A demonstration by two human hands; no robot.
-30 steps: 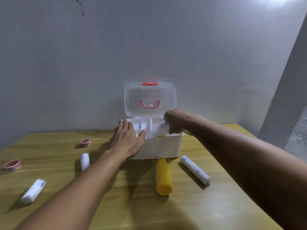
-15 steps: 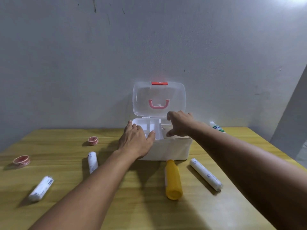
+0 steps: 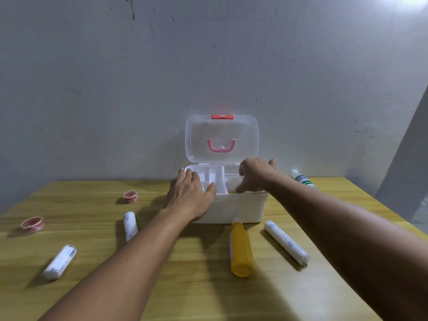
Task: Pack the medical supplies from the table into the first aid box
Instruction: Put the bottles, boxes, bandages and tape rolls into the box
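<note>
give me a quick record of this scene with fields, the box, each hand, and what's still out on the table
box: white first aid box, clear lid open and upright
left hand: flat on the box's left rim
right hand: reaching into the right side of the box, grip hidden
still out: yellow bottle, three bandage rolls, two tape rolls, green-labelled bottle
surface: wooden table

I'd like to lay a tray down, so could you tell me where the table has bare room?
Free: the near table between the forearms; the strip between the tape rolls and far edge. Crowded: by the first aid box, yellow bottle and bandage roll.
</note>
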